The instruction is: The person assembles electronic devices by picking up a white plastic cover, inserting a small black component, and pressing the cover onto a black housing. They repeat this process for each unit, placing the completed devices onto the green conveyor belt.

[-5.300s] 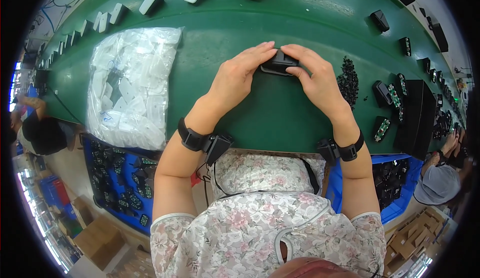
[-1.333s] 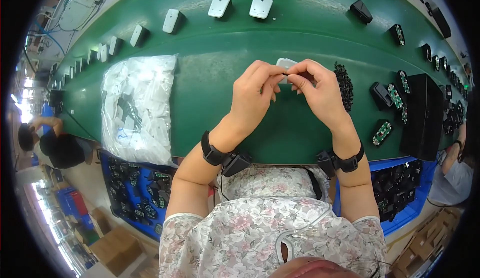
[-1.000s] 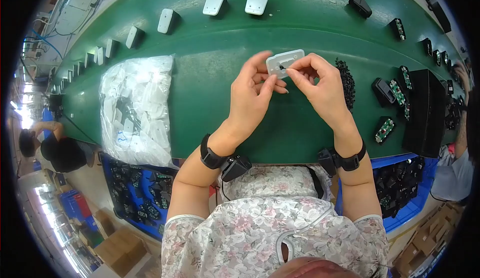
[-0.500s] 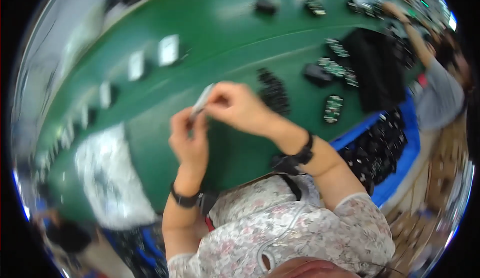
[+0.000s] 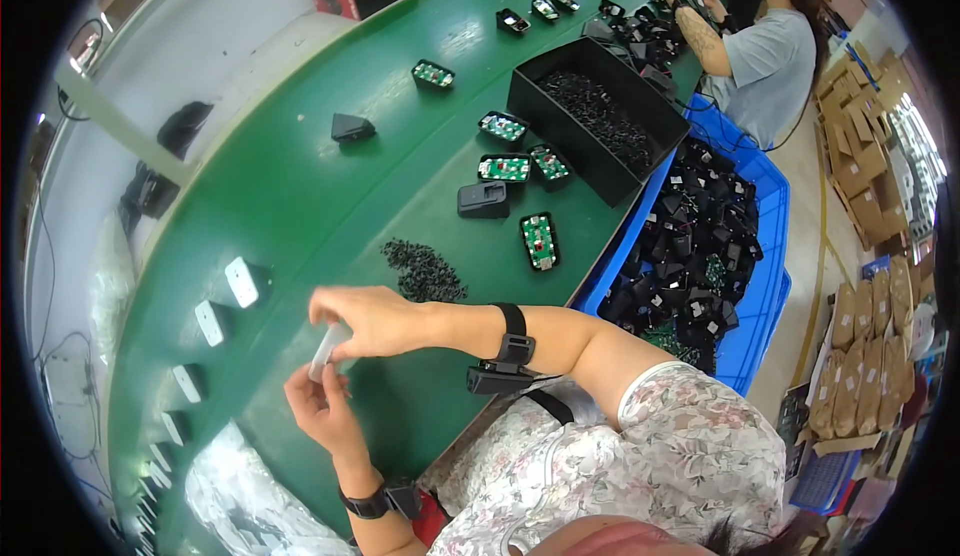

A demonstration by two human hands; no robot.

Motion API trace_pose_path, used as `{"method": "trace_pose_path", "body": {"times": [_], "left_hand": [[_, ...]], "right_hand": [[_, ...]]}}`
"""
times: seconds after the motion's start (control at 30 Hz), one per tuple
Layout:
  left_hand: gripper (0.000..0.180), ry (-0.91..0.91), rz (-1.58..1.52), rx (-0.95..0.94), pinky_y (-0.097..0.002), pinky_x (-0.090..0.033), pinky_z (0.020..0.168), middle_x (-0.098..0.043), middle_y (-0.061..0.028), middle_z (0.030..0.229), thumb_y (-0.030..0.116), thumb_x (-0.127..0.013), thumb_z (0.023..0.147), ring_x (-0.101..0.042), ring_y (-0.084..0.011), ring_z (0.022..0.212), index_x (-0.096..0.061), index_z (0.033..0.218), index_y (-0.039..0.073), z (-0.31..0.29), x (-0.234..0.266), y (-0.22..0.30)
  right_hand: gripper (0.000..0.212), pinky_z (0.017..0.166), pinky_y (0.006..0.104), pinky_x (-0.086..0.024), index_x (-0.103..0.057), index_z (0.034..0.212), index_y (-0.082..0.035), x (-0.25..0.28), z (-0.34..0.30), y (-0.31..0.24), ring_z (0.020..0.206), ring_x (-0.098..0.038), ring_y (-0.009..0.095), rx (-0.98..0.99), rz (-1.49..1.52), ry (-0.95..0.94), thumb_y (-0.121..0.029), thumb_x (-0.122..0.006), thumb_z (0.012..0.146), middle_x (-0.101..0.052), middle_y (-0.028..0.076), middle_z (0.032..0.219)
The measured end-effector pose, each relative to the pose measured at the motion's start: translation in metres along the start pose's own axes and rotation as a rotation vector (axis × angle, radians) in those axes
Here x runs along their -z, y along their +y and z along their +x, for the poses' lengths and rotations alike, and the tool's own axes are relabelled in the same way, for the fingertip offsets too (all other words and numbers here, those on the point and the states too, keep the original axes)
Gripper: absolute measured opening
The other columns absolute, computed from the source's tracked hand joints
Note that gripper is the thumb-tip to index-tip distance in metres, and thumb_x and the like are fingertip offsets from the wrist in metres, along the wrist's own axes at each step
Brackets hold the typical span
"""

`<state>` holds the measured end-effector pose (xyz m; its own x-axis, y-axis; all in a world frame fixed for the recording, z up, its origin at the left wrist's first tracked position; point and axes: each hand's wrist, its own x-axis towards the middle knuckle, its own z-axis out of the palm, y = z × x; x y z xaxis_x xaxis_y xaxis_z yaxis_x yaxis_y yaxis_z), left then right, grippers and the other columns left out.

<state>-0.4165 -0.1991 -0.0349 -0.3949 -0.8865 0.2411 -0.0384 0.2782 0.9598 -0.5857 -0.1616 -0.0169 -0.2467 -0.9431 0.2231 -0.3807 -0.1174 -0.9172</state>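
- Green, smooth-topped workbench (image 5: 300, 186) is curving across the view and bearing the work.
- Nearest, the person's left hand (image 5: 325, 411) is pinching the lower end of a flat white plastic plate (image 5: 325, 353) between thumb and fingers.
- Opposite, the person's right hand (image 5: 365, 321), partly blurred, is arching over the plate's upper end; whether its fingertips are closing on it cannot be told.
- The plate is tilting between both hands, above the bench.
- To the left, a crumpled clear plastic bag (image 5: 255, 491) is lying near the left forearm.
- To the right, a blue plastic bin (image 5: 770, 201) is holding heaped black plastic parts (image 5: 690, 246) beside the bench edge.
- Just beyond the right hand, a loose pile of small black pieces (image 5: 425, 271) is spreading on the bench.
- Farther right, a green circuit board in a black tray-like shell (image 5: 540, 242) is lying apart from a black rectangular casing (image 5: 483, 200).
- Past these, an open black box (image 5: 560, 146) is containing more small black pieces.
- Along the far left, white-topped black blocks (image 5: 241, 283) are standing in a row.
- Farthest, a co-worker in a grey shirt (image 5: 775, 76) is reaching over the bench.
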Motion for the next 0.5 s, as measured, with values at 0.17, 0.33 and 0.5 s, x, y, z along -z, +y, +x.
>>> {"method": "trace_pose_path", "body": {"times": [0.17, 0.33, 0.5], "left_hand": [[0.012, -0.054, -0.011, 0.014, -0.0167, -0.038, 0.051, -0.058, -0.0032, 0.078, 0.004, -0.058, 0.09, -0.052, -0.0056, 0.059, -0.051, 0.099, 0.001, 0.001, 0.002, -0.01], [0.012, -0.059, -0.11, 0.116, -0.0173, -0.038, 0.053, -0.06, -0.0045, 0.081, 0.009, -0.056, 0.092, -0.052, -0.0063, 0.061, -0.05, 0.099, 0.001, 0.008, 0.005, 0.003], [0.015, -0.02, -0.391, 0.193, -0.0181, -0.039, 0.055, -0.06, -0.0057, 0.083, 0.012, -0.053, 0.094, -0.053, -0.0074, 0.063, -0.051, 0.104, 0.0, 0.012, 0.005, 0.008]], "right_hand": [[0.025, 0.069, 0.0421, -0.046, -0.057, 0.08, -0.004, -0.002, 0.005, 0.008, 0.082, -0.06, 0.031, 0.101, -0.138, -0.191, -0.019, -0.072, 0.067, -0.06, 0.012, 0.085], [0.025, 0.069, 0.0424, -0.047, -0.058, 0.082, -0.003, -0.001, 0.006, 0.01, 0.08, -0.061, 0.032, 0.116, -0.074, -0.202, -0.019, -0.071, 0.069, -0.062, 0.015, 0.081], [0.027, 0.044, 0.0335, -0.045, -0.053, 0.088, 0.002, -0.012, 0.009, 0.018, 0.051, -0.059, 0.021, 0.037, 0.297, -0.131, -0.015, -0.071, 0.076, -0.06, 0.013, 0.068]]}}
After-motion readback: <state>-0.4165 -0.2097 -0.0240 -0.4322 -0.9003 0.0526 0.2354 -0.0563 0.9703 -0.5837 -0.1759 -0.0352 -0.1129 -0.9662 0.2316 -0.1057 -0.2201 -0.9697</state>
